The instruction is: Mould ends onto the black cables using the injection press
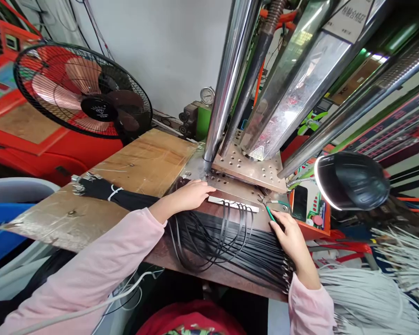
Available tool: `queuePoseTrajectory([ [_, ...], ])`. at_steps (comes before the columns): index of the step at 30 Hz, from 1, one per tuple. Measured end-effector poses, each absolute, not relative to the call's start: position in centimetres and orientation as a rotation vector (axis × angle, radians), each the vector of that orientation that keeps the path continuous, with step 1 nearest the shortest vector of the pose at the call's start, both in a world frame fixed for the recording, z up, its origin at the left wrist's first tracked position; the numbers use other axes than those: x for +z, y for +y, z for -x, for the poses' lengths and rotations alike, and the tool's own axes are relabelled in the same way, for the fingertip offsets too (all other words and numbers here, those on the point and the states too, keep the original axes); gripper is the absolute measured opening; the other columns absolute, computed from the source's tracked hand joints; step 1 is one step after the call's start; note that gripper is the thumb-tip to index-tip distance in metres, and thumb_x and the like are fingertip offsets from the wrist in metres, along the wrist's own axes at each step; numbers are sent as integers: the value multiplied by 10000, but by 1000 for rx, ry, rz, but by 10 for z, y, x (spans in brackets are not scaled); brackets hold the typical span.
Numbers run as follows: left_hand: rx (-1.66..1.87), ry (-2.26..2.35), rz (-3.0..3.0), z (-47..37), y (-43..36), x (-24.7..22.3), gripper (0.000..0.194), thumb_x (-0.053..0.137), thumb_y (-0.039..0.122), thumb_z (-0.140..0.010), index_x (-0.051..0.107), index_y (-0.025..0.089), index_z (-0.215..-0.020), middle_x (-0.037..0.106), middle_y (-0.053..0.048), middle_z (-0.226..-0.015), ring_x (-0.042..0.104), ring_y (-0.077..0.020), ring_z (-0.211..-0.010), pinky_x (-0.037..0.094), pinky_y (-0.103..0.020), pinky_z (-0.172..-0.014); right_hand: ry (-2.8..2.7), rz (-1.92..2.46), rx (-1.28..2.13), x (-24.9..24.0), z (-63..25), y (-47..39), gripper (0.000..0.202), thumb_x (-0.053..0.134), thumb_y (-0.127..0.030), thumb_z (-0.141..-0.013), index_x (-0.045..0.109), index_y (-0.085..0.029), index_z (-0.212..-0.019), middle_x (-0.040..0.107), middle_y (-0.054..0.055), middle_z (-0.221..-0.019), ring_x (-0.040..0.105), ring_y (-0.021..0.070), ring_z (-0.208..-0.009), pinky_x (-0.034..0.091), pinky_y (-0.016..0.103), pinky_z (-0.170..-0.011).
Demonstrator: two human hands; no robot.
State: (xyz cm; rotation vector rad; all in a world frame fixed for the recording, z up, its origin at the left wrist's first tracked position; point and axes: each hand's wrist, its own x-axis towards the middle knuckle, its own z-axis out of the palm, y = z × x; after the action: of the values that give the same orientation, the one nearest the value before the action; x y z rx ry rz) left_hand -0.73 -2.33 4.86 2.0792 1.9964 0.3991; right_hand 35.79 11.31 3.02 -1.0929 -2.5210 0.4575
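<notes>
My left hand lies at the front edge of the press's lower plate, fingers stretched out and nearly together, beside the left end of a white slotted strip. Several black cables run into this strip and loop down over the table. My right hand is closed around one green handle of small pliers, whose tips point to the strip's right end. Between my forearms spreads a wide bundle of black cables with metal ends at the right. Some of the left fingertips are hard to make out.
Metal columns and a perforated plate of the press stand just behind my hands. At right is a lit lamp; white cables hang below it. A black fan and a tied black cable bundle are left.
</notes>
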Motion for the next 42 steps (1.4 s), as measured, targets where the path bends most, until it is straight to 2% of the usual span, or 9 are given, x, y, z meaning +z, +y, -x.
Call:
queuePoseTrajectory([
  [12, 396, 1975, -2131, 10, -23, 44, 418, 400, 166, -950, 626, 165, -1301, 689, -110, -1181, 609, -237, -1091, 429, -362, -1006, -2495, 1092, 492, 37, -354, 109, 376, 471, -362, -961, 657, -203, -1246, 660, 108, -1203, 586, 258, -1131, 437, 471, -1044],
  [23, 342, 1983, -2157, 10, -22, 45, 435, 371, 136, -958, 625, 174, -1309, 698, -95, -1156, 614, -211, -1065, 411, -323, -997, -2459, 1058, 483, 28, -360, 117, 418, 493, -477, -934, 685, -217, -1199, 674, 116, -1186, 611, 269, -1114, 444, 477, -1048],
  [35, 337, 1976, -2119, 8, -22, 47, 427, 386, 160, -967, 615, 177, -1326, 685, -109, -1161, 605, -231, -1093, 413, -347, -1014, -2482, 1032, 466, 23, -363, 123, 415, 492, -471, -937, 676, -220, -1213, 669, 107, -1188, 607, 266, -1115, 444, 474, -1047],
  [42, 356, 1975, -2132, 9, -23, 47, 437, 368, 161, -965, 619, 181, -1322, 692, -108, -1135, 613, -225, -1058, 431, -344, -974, -2479, 1040, 470, 24, -362, 121, 420, 495, -481, -933, 678, -224, -1211, 668, 110, -1188, 607, 271, -1115, 445, 477, -1046],
])
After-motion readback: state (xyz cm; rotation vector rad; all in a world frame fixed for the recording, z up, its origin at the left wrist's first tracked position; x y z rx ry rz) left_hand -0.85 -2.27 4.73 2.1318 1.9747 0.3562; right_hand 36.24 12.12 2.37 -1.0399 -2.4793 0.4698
